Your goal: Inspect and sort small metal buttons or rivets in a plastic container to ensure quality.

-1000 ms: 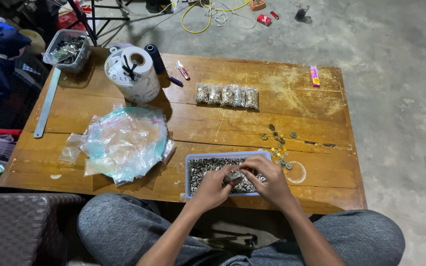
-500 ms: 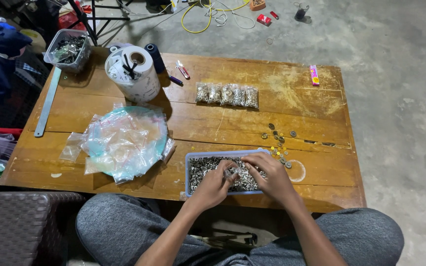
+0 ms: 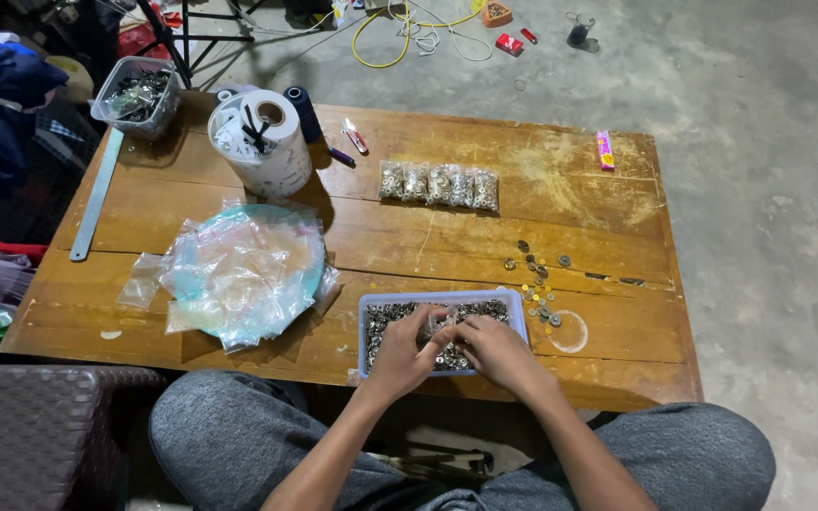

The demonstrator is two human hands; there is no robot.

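Head view: left hand (image 3: 401, 352) and right hand (image 3: 492, 350) meeting over blue tray (image 3: 368, 312) of small metal pieces (image 3: 485, 308) at wooden table's (image 3: 570, 203) near edge, fingers curled round small clear bag (image 3: 435, 325). Beside tray: loose coins (image 3: 534, 279), heap of clear bags (image 3: 239, 274).

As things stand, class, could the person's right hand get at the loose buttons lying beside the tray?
Probably yes: the right hand is over the tray, and the loose buttons lie just beyond its right corner on bare table, nothing between.
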